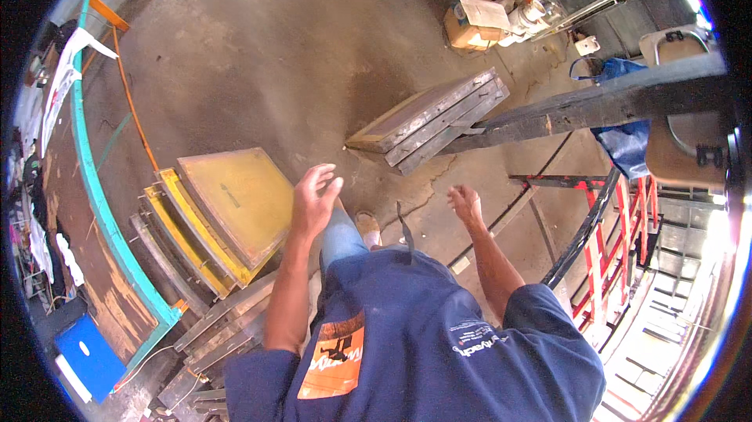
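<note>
My left hand (316,201) is raised, its thumb apart from the loosely bent fingers, with nothing in it. Below and left of it lies a stack of flat frames, topped by a yellow framed panel (239,199). My right hand (466,204) hangs in the air over the floor, its fingers half curled and holding nothing visible. Ahead of both hands lies another stack of thick grey framed panels (450,116) on the concrete floor. A thin dark strap (404,226) sticks up at my waist between the hands.
A dark beam (580,105) runs from the right toward the grey stack. Red metal frames (595,249) stand at right, near a blue bag (627,144) and brown chairs. A teal-edged board (90,171) is at left. A cardboard box (474,26) sits far right; wooden pieces (223,324) lie lower left.
</note>
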The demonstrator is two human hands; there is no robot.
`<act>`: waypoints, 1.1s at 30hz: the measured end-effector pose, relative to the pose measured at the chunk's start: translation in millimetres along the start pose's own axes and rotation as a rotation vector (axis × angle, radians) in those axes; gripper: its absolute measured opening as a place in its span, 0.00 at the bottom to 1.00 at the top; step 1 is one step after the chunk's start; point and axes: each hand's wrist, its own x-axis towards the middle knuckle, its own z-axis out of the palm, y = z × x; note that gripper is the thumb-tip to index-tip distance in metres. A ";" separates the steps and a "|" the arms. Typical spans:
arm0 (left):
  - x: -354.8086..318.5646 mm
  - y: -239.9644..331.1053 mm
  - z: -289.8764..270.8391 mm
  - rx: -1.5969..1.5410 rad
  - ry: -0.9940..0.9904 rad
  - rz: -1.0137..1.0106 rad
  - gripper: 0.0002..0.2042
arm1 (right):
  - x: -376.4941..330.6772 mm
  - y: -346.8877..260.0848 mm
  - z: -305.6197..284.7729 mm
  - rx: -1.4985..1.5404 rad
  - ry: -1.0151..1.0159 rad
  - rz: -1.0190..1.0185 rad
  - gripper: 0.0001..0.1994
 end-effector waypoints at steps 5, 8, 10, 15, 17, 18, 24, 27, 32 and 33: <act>51.1 -53.8 39.3 0.203 -0.261 0.005 0.19 | 58.4 -106.6 -15.8 0.190 0.143 0.049 0.18; 72.8 -81.5 39.3 0.213 -0.428 -0.002 0.21 | 121.0 -128.5 -19.2 0.231 0.188 0.134 0.21; 82.7 -86.9 30.4 0.129 -0.466 -0.112 0.21 | 170.3 -105.2 -14.6 0.067 0.214 0.148 0.29; 98.0 -116.1 -12.9 0.054 -0.338 -0.296 0.20 | 232.4 -155.1 37.1 -0.733 -0.100 0.379 0.45; 100.8 -122.7 -33.7 0.023 -0.239 -0.369 0.20 | 235.2 -171.9 59.3 -0.863 -0.034 0.416 0.47; 100.5 -123.4 -44.1 -0.007 -0.185 -0.413 0.19 | 227.4 -177.3 67.8 -0.785 0.069 0.385 0.48; 70.2 -152.0 -73.8 -0.083 0.129 -0.582 0.19 | 295.2 -161.0 71.6 -0.548 0.397 0.094 0.41; 33.9 -164.1 -74.6 -0.187 0.290 -0.643 0.20 | 336.7 -197.8 94.1 0.371 0.269 0.514 0.34; -92.1 -155.7 -35.4 -0.275 0.786 -0.809 0.14 | 395.3 -225.5 128.7 0.716 0.008 0.428 0.21; -113.9 -149.4 -29.2 -0.288 0.819 -0.801 0.14 | 422.8 -212.5 121.0 0.719 -0.040 0.433 0.19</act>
